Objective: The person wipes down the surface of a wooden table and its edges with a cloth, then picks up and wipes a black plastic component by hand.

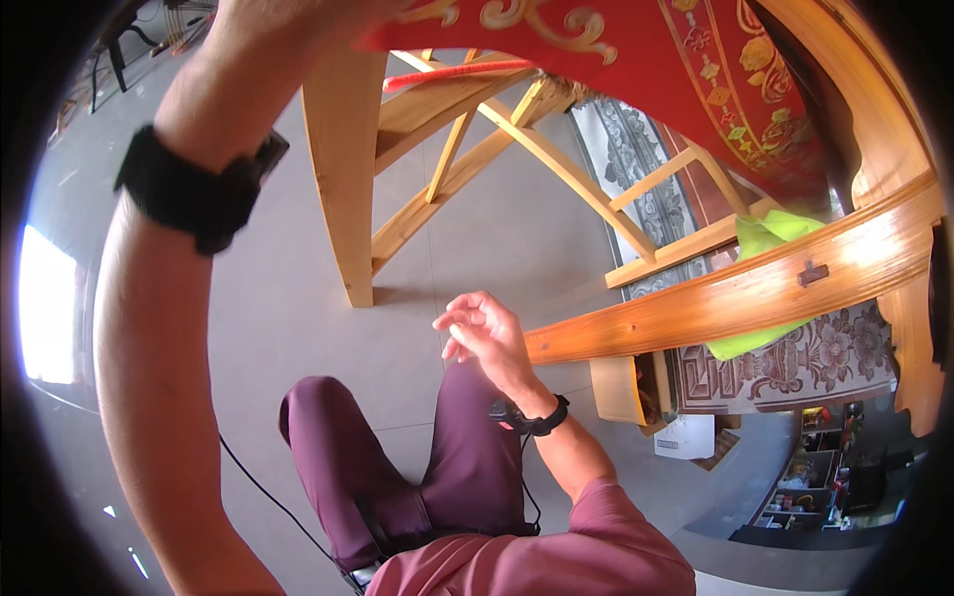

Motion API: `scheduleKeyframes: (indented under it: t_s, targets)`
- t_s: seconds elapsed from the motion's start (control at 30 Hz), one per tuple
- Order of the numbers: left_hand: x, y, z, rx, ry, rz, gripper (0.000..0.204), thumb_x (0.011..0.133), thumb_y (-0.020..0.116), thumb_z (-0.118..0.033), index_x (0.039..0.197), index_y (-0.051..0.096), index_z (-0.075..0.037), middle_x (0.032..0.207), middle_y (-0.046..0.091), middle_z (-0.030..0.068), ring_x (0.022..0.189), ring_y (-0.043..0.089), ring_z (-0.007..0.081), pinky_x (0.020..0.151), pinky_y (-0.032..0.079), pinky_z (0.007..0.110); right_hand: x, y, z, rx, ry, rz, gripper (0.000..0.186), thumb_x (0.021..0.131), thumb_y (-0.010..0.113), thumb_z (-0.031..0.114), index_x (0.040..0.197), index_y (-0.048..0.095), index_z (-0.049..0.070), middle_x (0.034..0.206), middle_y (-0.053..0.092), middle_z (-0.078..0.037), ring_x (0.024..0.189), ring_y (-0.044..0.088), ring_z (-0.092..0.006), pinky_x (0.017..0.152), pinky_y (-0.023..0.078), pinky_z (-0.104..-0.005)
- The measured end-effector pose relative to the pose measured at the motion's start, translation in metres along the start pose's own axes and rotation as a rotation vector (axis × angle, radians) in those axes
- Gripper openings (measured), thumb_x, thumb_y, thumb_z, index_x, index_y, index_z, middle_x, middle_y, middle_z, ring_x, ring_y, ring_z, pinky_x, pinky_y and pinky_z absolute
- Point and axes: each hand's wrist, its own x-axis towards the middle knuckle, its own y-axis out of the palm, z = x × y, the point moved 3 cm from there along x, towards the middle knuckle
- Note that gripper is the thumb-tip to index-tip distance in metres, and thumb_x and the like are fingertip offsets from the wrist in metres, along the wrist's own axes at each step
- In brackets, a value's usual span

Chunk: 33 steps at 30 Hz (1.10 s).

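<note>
We had the red patterned cloth (596, 50) over the cross-braced wooden frame (344, 199); what remained was unclear. Our right hand (487, 338) hung empty; our cropped left hand's (323, 18) grip we couldn't tell.

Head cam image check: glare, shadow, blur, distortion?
Head, left rim: white patch blown out. Head, right: glossy sheen on the rail, which looks bowed, likely fisheye. Head, upper left: left forearm soft toward the top edge. Head, centre: faint floor shadow beside the wooden leg's foot. Head, corners: black.
</note>
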Motion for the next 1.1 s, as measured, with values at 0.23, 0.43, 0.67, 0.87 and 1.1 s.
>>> scheduleKeyframes:
  t_s: [0.23,0.43,0.67,0.87,1.1]
  targets:
    - [0.005,0.001,0.002,-0.076,0.012,0.134,0.042,0.087,0.072,-0.03,0.123,0.066,-0.009,0.121,0.067,0.0105,0.115,0.059,0.0288,0.102,0.044,0.042,-0.036,0.023,0.022,0.037,0.219,-0.015,0.022,0.1,0.058,0.005,0.121,0.065,0.005,0.102,0.071,-0.004,0.073,0.068,-0.0108,0.063,0.051,-0.0226]
    - [0.026,-0.027,-0.01,-0.05,-0.278,0.483,0.053,0.08,0.082,-0.021,0.129,0.066,-0.009,0.14,0.061,0.0092,0.132,0.05,0.0302,0.116,0.033,0.043,-0.085,0.061,0.084,0.08,0.437,0.102,0.016,0.1,0.056,0.007,0.115,0.061,0.007,0.097,0.066,-0.002,0.07,0.064,-0.0091,0.062,0.05,-0.0222]
    - [0.028,-0.031,-0.025,-0.078,-0.352,0.733,0.065,0.084,0.076,-0.024,0.144,0.053,-0.014,0.152,0.048,0.0084,0.141,0.04,0.03,0.118,0.029,0.051,-0.108,0.072,0.182,0.135,0.416,-0.014,0.016,0.098,0.057,0.006,0.114,0.058,0.004,0.093,0.064,-0.004,0.064,0.061,-0.0099,0.058,0.049,-0.0255]
    - [0.064,-0.044,-0.025,-0.075,-0.445,1.044,0.071,0.085,0.073,-0.023,0.149,0.045,-0.012,0.157,0.04,0.0117,0.147,0.033,0.0346,0.121,0.025,0.055,-0.121,0.077,0.287,0.099,0.299,-0.138,0.023,0.102,0.05,0.01,0.121,0.061,0.001,0.089,0.064,-0.006,0.064,0.062,-0.0111,0.061,0.051,-0.0289]
    - [0.131,-0.065,-0.044,-0.03,-0.457,1.271,0.072,0.088,0.074,-0.027,0.15,0.042,-0.01,0.151,0.045,0.0142,0.142,0.038,0.0361,0.117,0.025,0.059,-0.173,0.07,0.406,0.077,0.037,-0.192,0.019,0.101,0.051,0.004,0.117,0.061,0.0,0.084,0.06,-0.005,0.063,0.062,-0.0139,0.059,0.052,-0.0311]
